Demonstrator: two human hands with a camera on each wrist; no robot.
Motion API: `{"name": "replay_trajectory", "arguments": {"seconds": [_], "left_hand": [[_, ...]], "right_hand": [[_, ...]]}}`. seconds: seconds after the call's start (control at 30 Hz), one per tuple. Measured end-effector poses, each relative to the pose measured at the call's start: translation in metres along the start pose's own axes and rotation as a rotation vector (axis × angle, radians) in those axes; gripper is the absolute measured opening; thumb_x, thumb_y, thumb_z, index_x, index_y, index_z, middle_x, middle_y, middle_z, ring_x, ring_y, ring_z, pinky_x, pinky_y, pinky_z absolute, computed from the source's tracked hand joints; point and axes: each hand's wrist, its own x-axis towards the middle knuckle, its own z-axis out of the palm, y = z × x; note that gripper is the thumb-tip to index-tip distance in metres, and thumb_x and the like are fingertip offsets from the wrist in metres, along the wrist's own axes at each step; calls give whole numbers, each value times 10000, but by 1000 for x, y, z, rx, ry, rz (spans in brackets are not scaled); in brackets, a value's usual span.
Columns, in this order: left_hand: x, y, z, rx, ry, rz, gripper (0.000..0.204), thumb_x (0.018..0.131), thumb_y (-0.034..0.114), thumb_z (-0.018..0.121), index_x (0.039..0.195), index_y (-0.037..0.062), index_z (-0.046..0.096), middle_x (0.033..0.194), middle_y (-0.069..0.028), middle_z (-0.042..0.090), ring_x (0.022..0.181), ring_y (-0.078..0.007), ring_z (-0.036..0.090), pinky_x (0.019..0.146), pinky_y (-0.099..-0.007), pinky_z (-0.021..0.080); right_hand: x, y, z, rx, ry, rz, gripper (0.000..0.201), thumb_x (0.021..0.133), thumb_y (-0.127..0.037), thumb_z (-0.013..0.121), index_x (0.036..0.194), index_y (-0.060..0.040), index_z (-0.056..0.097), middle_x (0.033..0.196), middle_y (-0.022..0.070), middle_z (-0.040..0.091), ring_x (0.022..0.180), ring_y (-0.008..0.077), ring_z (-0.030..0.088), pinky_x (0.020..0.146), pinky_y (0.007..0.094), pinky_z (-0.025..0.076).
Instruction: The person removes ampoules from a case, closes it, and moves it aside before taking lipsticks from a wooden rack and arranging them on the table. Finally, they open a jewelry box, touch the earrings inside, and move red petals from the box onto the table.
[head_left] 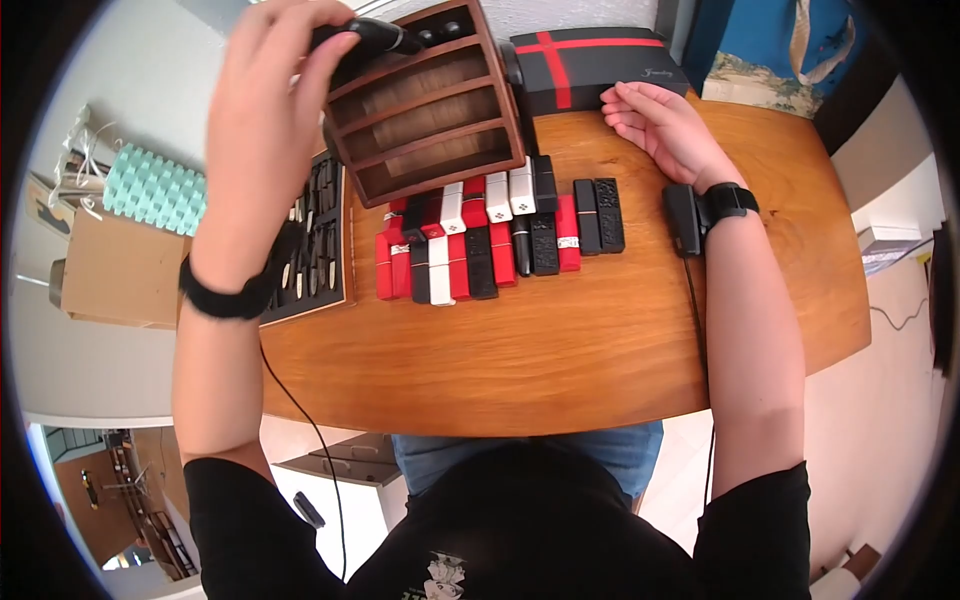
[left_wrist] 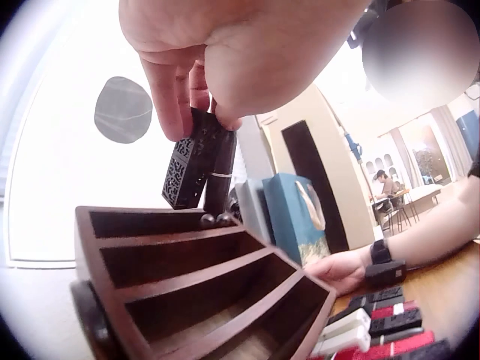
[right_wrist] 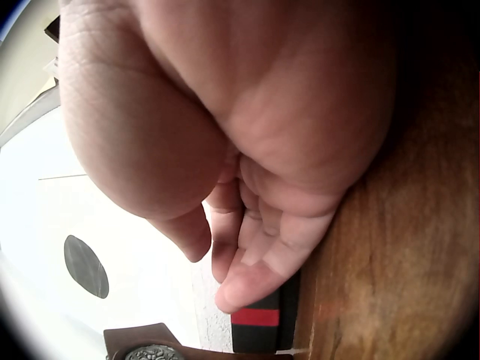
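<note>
My left hand (head_left: 262, 135) is raised over the back of the wooden compartment organizer (head_left: 510, 125). Between its thumb and fingers it grips two black lipstick tubes: an embossed one (left_wrist: 180, 174) and a smooth one (left_wrist: 219, 174) with a silver band. Their lower ends hang above the organizer's rearmost compartment, where two dark rounded tops (left_wrist: 215, 220) show. The other compartments in view hold nothing. My right hand (head_left: 665, 125) lies palm inward on the table, fingers loosely curled around nothing, in front of a black gift box (head_left: 620, 72) with red ribbon.
Red, white and black lipstick tubes and boxes (head_left: 480, 262) stand in rows before the organizer on the wooden table (head_left: 480, 370). At left sits a tray of dark tools (head_left: 322, 240). A blue paper bag (head_left: 770, 50) stands at back right. Cables (head_left: 693, 310) trail from both wrists.
</note>
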Motion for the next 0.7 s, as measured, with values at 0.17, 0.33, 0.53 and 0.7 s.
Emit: {"name": "replay_trajectory", "arguments": {"seconds": [0.17, 0.33, 0.53, 0.7], "left_hand": [[-2, 42, -19, 44, -11, 118, 229, 962, -26, 740, 1179, 48, 733, 1174, -94, 677, 1002, -219, 680, 815, -329, 593], [-7, 93, 25, -151, -79, 261, 276, 863, 29, 809, 1120, 74, 716, 1095, -84, 635, 968, -282, 667, 772, -363, 556], [-3, 112, 90, 5, -248, 308, 173, 910, 118, 737, 1043, 72, 636, 1029, -53, 591, 951, -215, 668, 703, -317, 577], [-12, 121, 116, 81, -278, 314, 183, 859, 63, 684, 1025, 69, 607, 995, -65, 542, 902, -203, 634, 680, -293, 584]], "right_hand": [[-1, 1, 2, -4, 23, -12, 285, 1107, -272, 652, 1209, -14, 716, 1112, 50, 754, 1005, 108, 725, 909, 230, 612], [-1, 0, 3, 36, 1, -8, 274, 1094, -263, 675, 1189, -11, 721, 1080, 58, 761, 967, 113, 734, 888, 228, 616], [3, 5, -1, 88, -45, -2, 291, 1102, -223, 655, 1216, 42, 689, 1181, 116, 730, 1051, 158, 716, 966, 275, 603], [1, 2, 0, 59, -47, -5, 294, 1094, -225, 667, 1217, 41, 689, 1177, 118, 732, 1039, 159, 723, 960, 276, 604]]}}
